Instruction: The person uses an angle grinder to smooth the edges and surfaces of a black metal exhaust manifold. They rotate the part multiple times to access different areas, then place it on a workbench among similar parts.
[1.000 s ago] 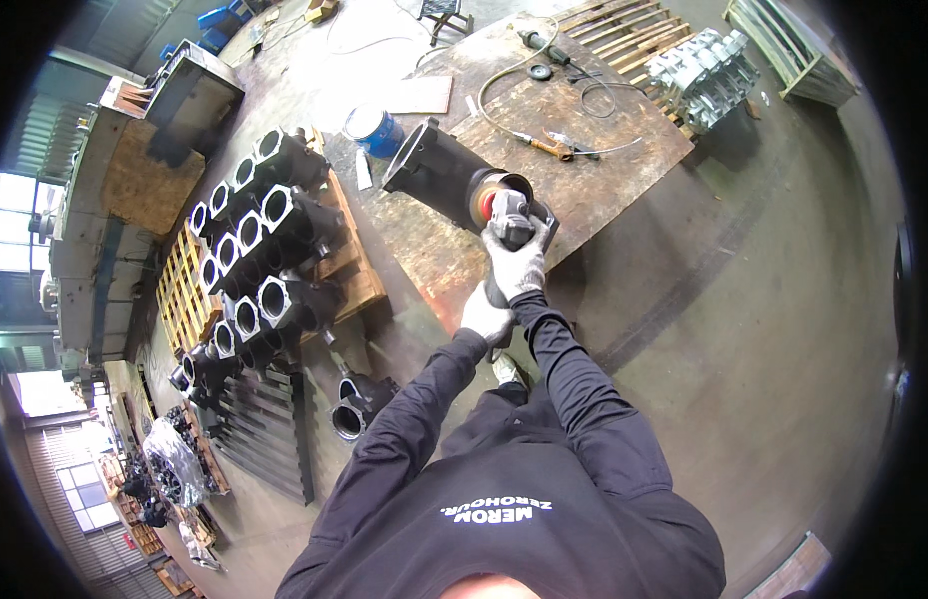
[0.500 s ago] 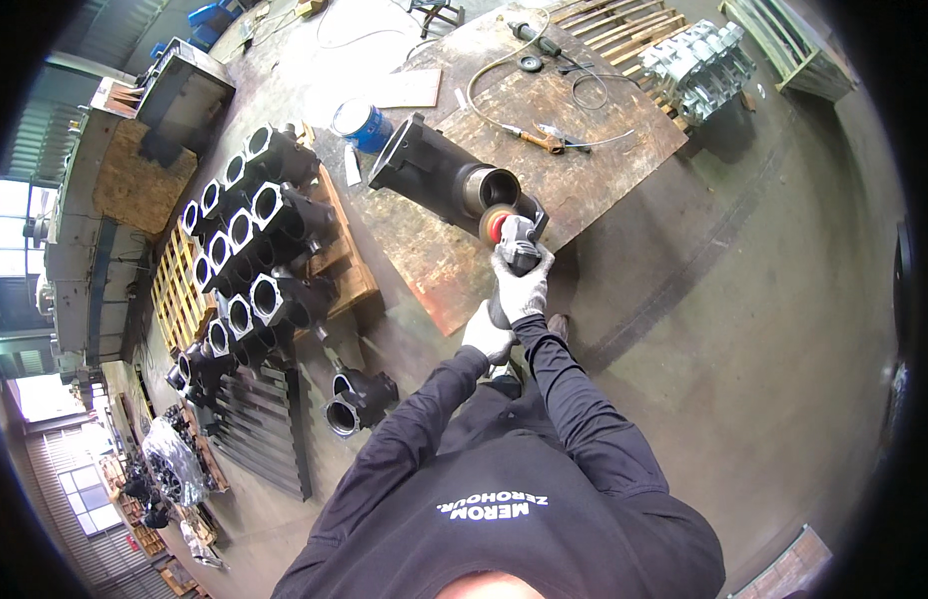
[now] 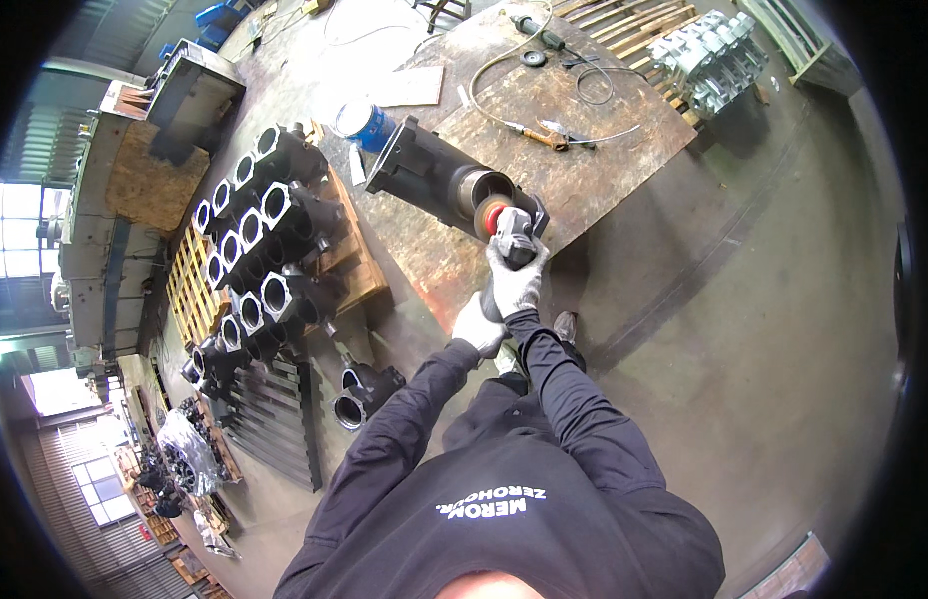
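Head view looks straight down on a person in a dark long-sleeved top, both hands in pale work gloves closed on a grey hand-held angle grinder with a red abrasive disc (image 3: 504, 228). The right hand (image 3: 514, 280) is clamped round the grinder's body just behind the head; the left hand (image 3: 478, 327) is wrapped round the rear of the handle, at about seven o'clock from the right one. The red disc sits against the round open end of a dark steel tubular casting with a square flange (image 3: 434, 180), which lies on its side on the rusty steel-topped table (image 3: 604, 170), its flange end pointing to ten o'clock and its bright-rimmed mouth toward the grinder.

As a judgement, the grinding of this one mouth is under way: the rim looks lighter than the black body, though how much of it is dressed cannot be told at this size. Many similar black castings with square openings (image 3: 254, 260) stand packed on a wooden pallet (image 3: 189, 299) at nine o'clock from the table, and one more pair (image 3: 364, 394) lies on the floor at seven o'clock; whether those are finished or waiting cannot be told.

At eleven o'clock from the casting stands a blue round tin (image 3: 364, 122); at one o'clock a second power tool with its coiled cable (image 3: 544, 45) lies unused.
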`<action>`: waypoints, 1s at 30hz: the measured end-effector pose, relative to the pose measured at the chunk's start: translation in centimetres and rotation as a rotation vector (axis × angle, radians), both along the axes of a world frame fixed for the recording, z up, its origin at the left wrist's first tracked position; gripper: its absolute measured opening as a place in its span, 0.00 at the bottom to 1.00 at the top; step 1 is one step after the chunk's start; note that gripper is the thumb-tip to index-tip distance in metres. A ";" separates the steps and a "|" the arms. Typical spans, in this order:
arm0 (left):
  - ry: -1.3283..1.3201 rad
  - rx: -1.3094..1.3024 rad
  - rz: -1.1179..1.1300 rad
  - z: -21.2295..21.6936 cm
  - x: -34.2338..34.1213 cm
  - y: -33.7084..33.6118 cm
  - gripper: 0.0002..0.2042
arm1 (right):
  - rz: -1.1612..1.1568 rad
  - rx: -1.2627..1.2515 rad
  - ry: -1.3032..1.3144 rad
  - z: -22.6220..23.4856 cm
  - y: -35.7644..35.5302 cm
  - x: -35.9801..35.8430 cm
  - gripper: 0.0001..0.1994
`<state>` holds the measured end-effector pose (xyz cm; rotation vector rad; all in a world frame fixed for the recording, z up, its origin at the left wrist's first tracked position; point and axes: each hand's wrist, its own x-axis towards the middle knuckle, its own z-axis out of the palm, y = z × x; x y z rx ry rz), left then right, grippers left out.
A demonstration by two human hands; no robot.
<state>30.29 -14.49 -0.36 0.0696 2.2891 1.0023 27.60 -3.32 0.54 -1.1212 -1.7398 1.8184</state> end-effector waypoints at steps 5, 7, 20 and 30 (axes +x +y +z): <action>0.013 -0.075 -0.021 1.2 0.4 0.5 0.31 | -0.024 -0.036 -0.117 -0.3 0.4 0.6 0.40; 0.004 -0.071 -0.025 1.7 -0.7 1.4 0.31 | -0.027 0.020 -0.098 -0.5 1.3 -0.6 0.41; 0.052 0.244 0.178 -0.9 -2.7 2.0 0.30 | 0.157 0.156 -0.114 3.7 2.3 -4.2 0.43; -0.001 0.197 0.238 -1.4 3.4 2.8 0.29 | 0.278 0.096 -0.179 3.1 2.3 0.6 0.42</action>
